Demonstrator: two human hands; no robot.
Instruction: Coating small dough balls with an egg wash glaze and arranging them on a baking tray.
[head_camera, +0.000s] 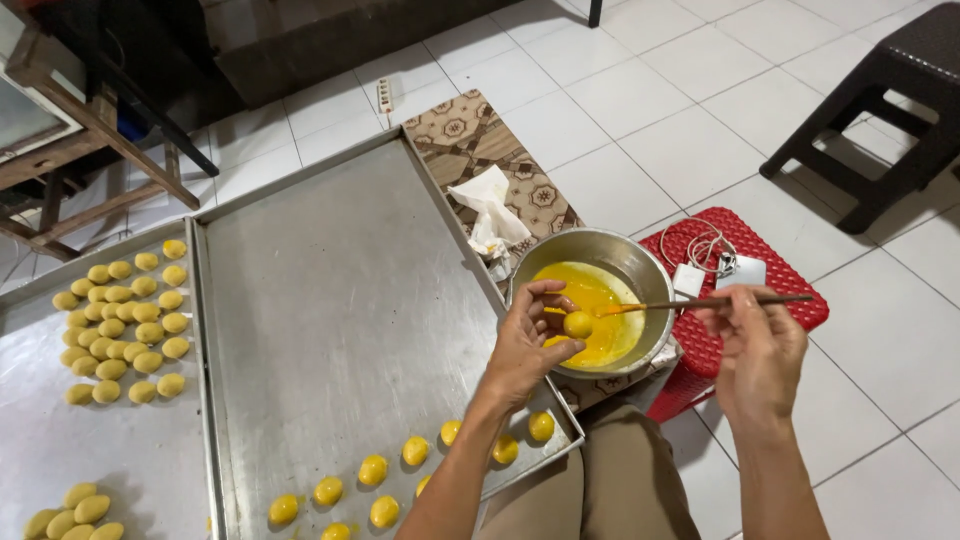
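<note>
- Two metal baking trays: a big one (340, 300) in the middle of the frame, another (40, 440) at the left edge.
- One metal bowl (640, 262) of yellow egg wash, centre right.
- One brush (700, 302).
- One dough ball (578, 324) held over the bowl.
- Nine glazed dough balls (372, 470) along the bottom of the big tray.
- Roughly thirty pale dough pieces (120, 320) on the left tray; an exact count is not possible.
- One red plastic stool (790, 290), one dark stool (890, 100) at upper right.

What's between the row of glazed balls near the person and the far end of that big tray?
Nothing: in the head view the big tray is bare metal beyond the glazed balls.
</note>
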